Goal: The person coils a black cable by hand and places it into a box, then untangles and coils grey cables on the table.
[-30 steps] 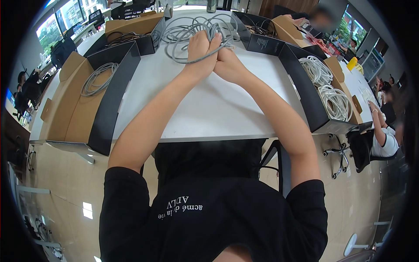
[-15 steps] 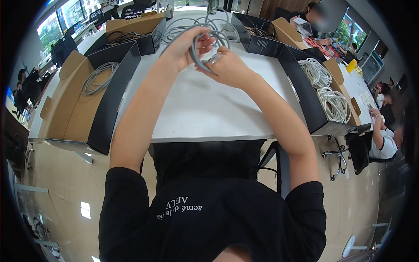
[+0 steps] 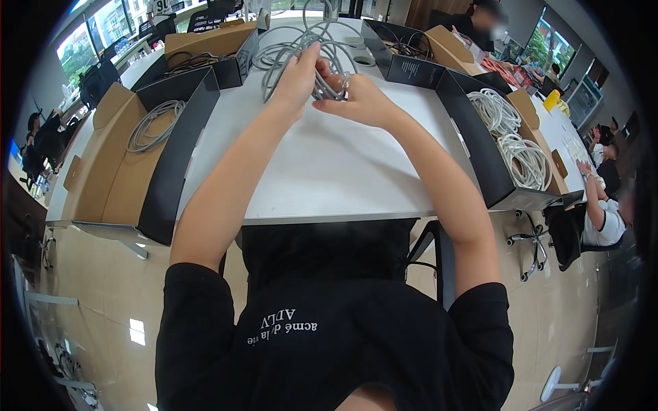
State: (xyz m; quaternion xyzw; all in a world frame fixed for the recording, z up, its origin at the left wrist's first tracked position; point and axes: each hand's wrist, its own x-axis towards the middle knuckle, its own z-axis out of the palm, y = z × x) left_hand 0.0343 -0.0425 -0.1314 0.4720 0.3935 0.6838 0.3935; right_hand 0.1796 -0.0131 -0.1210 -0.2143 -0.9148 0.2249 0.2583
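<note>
Two bare hands on one grey cable (image 3: 322, 88), head view, both at 12 o'clock over the far part of the white table (image 3: 329, 178). My left hand (image 3: 296, 83) has its fingers curled round the upper bunch; my right hand (image 3: 367, 99) grips the lower strands near a small shiny piece, thumb pointing towards 9, fingertips partly hidden, so can't tell how firm. Rest of the cable: loose, overlapping loops at 11 to 1 o'clock, beyond and around the hands.

Main risk I'd flag: tangling. Loops cross at several angles, so pulling one strand could cinch others into a knot. Uneven loops could also slide out if my left fingers relax, since nothing visible ties the bunch. Shiny piece might snag a strand if dragged through.

Side risk: loops lie close to the far-left box (image 3: 229, 68) at 11 and far-right box (image 3: 415, 68) at 1; a wide swing could hook an edge or mix with the dark cables (image 3: 408, 48) inside the latter. Near-left box (image 3: 106, 157) at 9 with its grey coil (image 3: 137, 137), and near-right box (image 3: 473, 144) at 3 with white coils (image 3: 524, 161), look far enough from my hands, low risk
</note>
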